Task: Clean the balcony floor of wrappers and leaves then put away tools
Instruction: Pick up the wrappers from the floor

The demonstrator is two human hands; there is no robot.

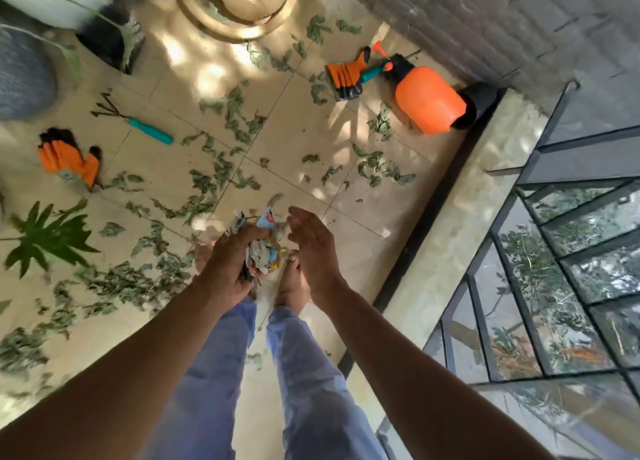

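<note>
Centre frame, my left hand point(230, 264) grips crumpled wrappers point(260, 251). My right hand point(311, 243) hangs wide beside them. Leaves point(221, 172) litter the upper floor.

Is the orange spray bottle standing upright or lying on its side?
On its side. The spray bottle lies flat on the floor tiles, nozzle pointing toward a glove.

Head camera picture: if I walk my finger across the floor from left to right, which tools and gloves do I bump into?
Orange glove → hand rake → second orange glove → orange sprayer bottle.
</note>
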